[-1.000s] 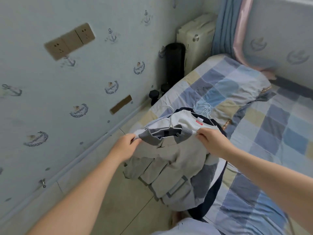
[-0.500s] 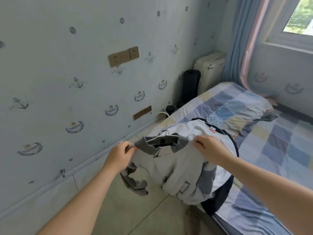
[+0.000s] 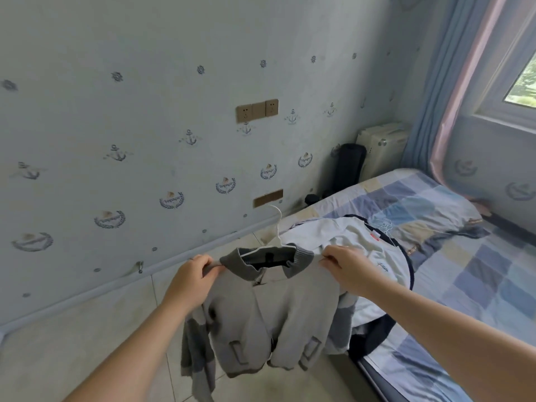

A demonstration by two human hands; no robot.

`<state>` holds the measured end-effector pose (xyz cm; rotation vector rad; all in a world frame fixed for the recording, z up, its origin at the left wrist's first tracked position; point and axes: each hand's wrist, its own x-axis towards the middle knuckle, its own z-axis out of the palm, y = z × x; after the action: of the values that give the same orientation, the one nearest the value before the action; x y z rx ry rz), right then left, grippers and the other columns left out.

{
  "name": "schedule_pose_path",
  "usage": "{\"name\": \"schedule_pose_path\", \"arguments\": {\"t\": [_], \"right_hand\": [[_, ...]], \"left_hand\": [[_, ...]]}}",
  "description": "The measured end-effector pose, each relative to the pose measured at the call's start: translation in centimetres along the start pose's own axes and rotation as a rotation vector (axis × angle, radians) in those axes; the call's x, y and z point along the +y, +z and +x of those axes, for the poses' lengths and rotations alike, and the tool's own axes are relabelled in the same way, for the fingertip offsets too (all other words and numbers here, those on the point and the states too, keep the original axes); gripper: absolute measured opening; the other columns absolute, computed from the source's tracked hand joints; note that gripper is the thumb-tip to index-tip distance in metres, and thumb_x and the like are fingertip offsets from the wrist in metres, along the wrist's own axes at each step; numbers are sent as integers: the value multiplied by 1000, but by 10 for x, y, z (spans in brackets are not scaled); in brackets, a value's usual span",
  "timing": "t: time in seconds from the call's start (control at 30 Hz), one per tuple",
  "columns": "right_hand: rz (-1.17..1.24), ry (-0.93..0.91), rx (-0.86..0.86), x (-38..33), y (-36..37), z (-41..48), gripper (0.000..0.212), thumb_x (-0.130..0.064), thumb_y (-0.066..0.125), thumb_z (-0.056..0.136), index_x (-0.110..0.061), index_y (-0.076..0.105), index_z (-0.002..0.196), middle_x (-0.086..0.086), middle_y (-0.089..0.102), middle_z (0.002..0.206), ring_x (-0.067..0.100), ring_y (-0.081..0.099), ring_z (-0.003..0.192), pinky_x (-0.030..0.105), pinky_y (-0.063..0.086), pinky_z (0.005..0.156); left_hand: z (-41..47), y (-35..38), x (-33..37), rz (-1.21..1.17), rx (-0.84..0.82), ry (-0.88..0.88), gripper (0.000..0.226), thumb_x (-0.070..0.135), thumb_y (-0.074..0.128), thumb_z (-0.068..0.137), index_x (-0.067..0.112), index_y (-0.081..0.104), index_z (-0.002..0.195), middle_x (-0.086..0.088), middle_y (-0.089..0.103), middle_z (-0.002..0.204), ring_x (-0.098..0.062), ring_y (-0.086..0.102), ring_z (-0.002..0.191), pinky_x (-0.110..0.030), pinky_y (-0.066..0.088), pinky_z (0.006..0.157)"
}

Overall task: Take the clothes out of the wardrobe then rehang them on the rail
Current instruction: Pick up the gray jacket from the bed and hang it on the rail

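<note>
Garment in hand: a grey knitted jacket (image 3: 261, 320) with a darker ribbed collar, held up by both shoulders above the tiled floor (image 3: 87, 338), just beside the bed edge. Left hand (image 3: 191, 281) grips the jacket's left shoulder, fingers curled and closed on the fabric. Right hand (image 3: 345, 266) pinches the right shoulder, thumb and fingers closed on the knit. The jacket sits on a white hanger (image 3: 277, 227), its hook standing up above the collar; sleeves and hem hang loose below.

Directly behind the jacket, a white sweatshirt (image 3: 356, 236) with a small red label lies on top of further dark-edged clothing heaped at the near corner of the bed (image 3: 478, 285), which carries a blue checked cover.

Farther along the anchor-print wall (image 3: 116, 111): a brown socket plate (image 3: 256, 110), then a black cylinder (image 3: 346, 166) and a cream suitcase (image 3: 383, 146) standing in the corner, beside a blue-and-pink curtain (image 3: 429, 97).
</note>
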<state>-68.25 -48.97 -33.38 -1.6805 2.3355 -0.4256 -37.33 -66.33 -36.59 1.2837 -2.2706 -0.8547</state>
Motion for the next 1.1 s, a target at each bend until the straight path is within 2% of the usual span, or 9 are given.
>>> {"name": "schedule_pose_path", "arguments": {"t": [0.2, 0.37, 0.43, 0.5, 0.63, 0.73, 0.9, 1.1], "right_hand": [[55, -81, 18, -25, 1, -87, 12, -30, 52, 96, -23, 58, 88, -7, 61, 87, 18, 56, 83, 35, 49, 74], [68, -144, 59, -51, -7, -160, 18, -31, 53, 97, -17, 63, 96, -6, 58, 88, 18, 52, 83, 18, 34, 59], [84, -168, 74, -63, -14, -181, 18, -31, 53, 97, -16, 64, 95, -4, 60, 88, 19, 53, 84, 22, 37, 60], [121, -204, 85, -76, -24, -198, 18, -29, 54, 96, -15, 62, 89, -2, 60, 86, 21, 54, 82, 31, 43, 66], [152, -296, 155, -105, -48, -221, 21, -30, 53, 96, -16, 61, 83, 0, 61, 84, 22, 56, 79, 40, 49, 73], [200, -372, 222, -133, -71, -235, 22, -30, 53, 95, -16, 62, 82, -1, 61, 83, 22, 56, 79, 40, 48, 72], [277, -535, 320, -189, -119, -266, 20, -28, 55, 95, -22, 59, 77, -8, 57, 77, 18, 53, 77, 36, 44, 69], [346, -731, 443, -272, -183, -304, 19, -22, 58, 95, -13, 65, 80, -6, 61, 75, 18, 54, 77, 29, 33, 66]], "left_hand": [[-122, -10, 13, 6, 103, -33, 26, 32, 65, 94, 15, 58, 75, 1, 58, 74, -18, 54, 72, -33, 41, 64], [-221, -23, 30, 16, 185, -86, 20, 32, 66, 93, 23, 59, 76, 5, 60, 74, -12, 55, 72, -30, 38, 60], [-251, -34, 38, 13, 223, -96, 19, 34, 66, 92, 23, 61, 77, 4, 62, 75, -13, 57, 72, -32, 42, 61], [-277, -48, 48, 18, 266, -97, 22, 35, 66, 92, 18, 61, 80, 0, 62, 78, -17, 58, 75, -36, 45, 67], [-318, -83, 74, 39, 392, -59, 24, 32, 67, 92, 14, 59, 79, -3, 60, 79, -20, 56, 76, -33, 42, 66], [-348, -116, 91, 76, 505, 10, 20, 31, 66, 93, 16, 59, 83, 1, 59, 81, -16, 56, 78, -30, 40, 64], [-399, -179, 121, 164, 705, 125, 17, 31, 65, 94, 14, 64, 97, 1, 59, 88, -16, 55, 83, -31, 40, 71], [-467, -275, 167, 295, 910, 195, 17, 32, 63, 95, 16, 66, 97, 5, 55, 87, -13, 52, 84, -27, 37, 72]]}}
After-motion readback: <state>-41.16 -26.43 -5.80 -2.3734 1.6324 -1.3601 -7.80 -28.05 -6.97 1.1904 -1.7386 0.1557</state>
